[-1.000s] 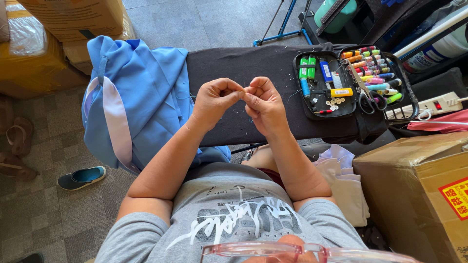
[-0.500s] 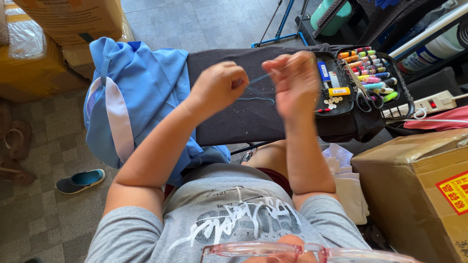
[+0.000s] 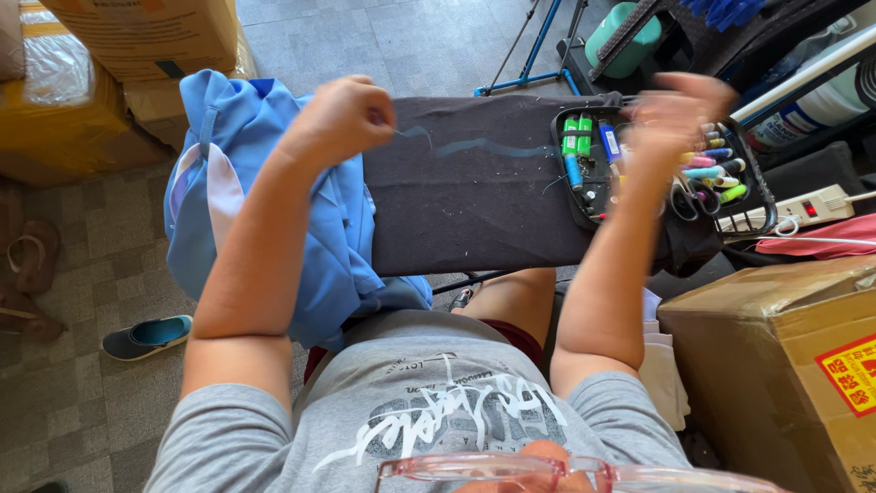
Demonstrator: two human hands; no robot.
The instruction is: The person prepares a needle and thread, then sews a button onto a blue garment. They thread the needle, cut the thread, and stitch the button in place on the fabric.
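My left hand [image 3: 342, 116] is closed in a fist over the light blue garment [image 3: 274, 192], pinching one end of a pale blue thread [image 3: 484, 146]. The thread stretches in the air across the black padded board [image 3: 465, 201] toward my right hand [image 3: 675, 114]. That hand is raised and blurred with motion above the open black sewing kit [image 3: 593, 183], fingers pinched on the thread's other end. Whether a needle sits in either hand is too small to tell.
The sewing kit holds several coloured thread spools [image 3: 721, 164], scissors [image 3: 684, 192] and buttons. A white power strip [image 3: 817, 203] lies to its right. Cardboard boxes stand at the right [image 3: 785, 365] and top left [image 3: 137, 36]. Sandals [image 3: 146, 336] lie on the tiled floor.
My hands were pinched together over the board; they have swung wide apart, left hand leftward and right hand over the kit, drawing the blue thread out between them.
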